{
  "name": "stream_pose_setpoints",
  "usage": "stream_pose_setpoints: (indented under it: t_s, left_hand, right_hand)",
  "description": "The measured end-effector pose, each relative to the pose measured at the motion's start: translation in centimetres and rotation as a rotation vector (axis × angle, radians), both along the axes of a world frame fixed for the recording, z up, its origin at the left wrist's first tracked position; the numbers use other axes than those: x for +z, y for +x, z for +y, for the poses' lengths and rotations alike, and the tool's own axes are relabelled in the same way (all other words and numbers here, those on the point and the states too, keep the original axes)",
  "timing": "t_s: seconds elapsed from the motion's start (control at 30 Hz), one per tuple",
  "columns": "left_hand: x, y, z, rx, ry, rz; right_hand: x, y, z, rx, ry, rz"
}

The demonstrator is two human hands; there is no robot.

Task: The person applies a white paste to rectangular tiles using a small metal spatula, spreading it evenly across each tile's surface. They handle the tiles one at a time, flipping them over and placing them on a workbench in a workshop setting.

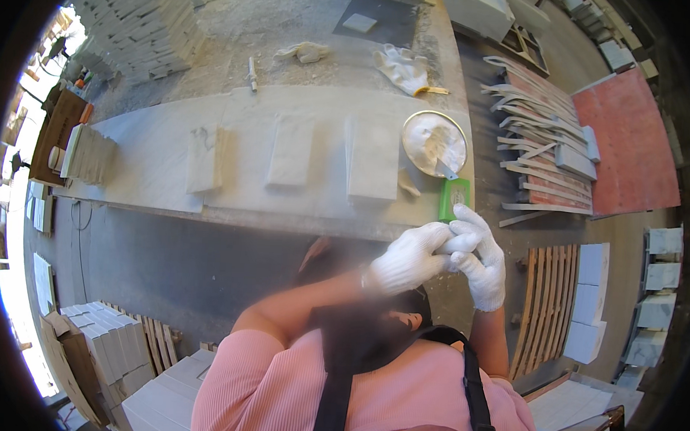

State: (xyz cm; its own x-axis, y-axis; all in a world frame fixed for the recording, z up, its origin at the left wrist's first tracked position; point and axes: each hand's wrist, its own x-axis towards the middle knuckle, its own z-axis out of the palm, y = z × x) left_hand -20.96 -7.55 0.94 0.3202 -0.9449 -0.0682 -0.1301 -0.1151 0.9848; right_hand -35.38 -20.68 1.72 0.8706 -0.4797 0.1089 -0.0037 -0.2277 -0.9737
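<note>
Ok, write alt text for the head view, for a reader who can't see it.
Two hands in white gloves, left hand and right hand, meet in front of a dusty workbench. On it lie three pale stone slabs, a round tin of white powder and a green-handled scraper.

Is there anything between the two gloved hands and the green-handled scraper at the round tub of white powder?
Nothing visible blocks it. The left hand and right hand are joined together just below the green-handled scraper, whose blade rests in the tub of white powder. Only the bare bench edge lies near.
</note>
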Motion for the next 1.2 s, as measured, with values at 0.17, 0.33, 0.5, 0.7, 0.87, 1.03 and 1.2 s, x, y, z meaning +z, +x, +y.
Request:
stream_pose_setpoints:
  t_s: [0.17, 0.33, 0.5, 0.7, 0.87, 1.03, 1.2]
  left_hand:
    - [0.9, 2.8, 1.9, 0.217, -0.139, -0.146]
    - [-0.2, 6.6, 4.7, 0.510, -0.188, -0.619]
    - [-2.9, 8.7, 5.0, 0.500, -0.214, -0.676]
    - [-4.3, 9.5, 4.6, 0.493, -0.282, -0.698]
    - [-4.2, 10.0, 3.8, 0.535, -0.409, -0.742]
    - [-4.5, 9.6, 4.6, 0.501, -0.325, -0.655]
    - [-5.4, 9.3, 5.3, 0.482, -0.264, -0.600]
  right_hand:
    - [2.0, 3.8, -4.0, 0.086, 0.126, 0.047]
    - [2.1, 9.1, -7.6, 0.051, -0.070, 0.240]
    - [1.5, 13.2, -8.7, 0.139, -0.165, 0.326]
    - [1.6, 15.6, -8.7, 0.203, -0.269, 0.350]
    - [1.1, 16.3, -9.0, 0.222, -0.463, 0.316]
    - [1.1, 16.5, -9.3, 0.264, -0.530, 0.315]
    - [1.2, 16.8, -9.3, 0.295, -0.565, 0.326]
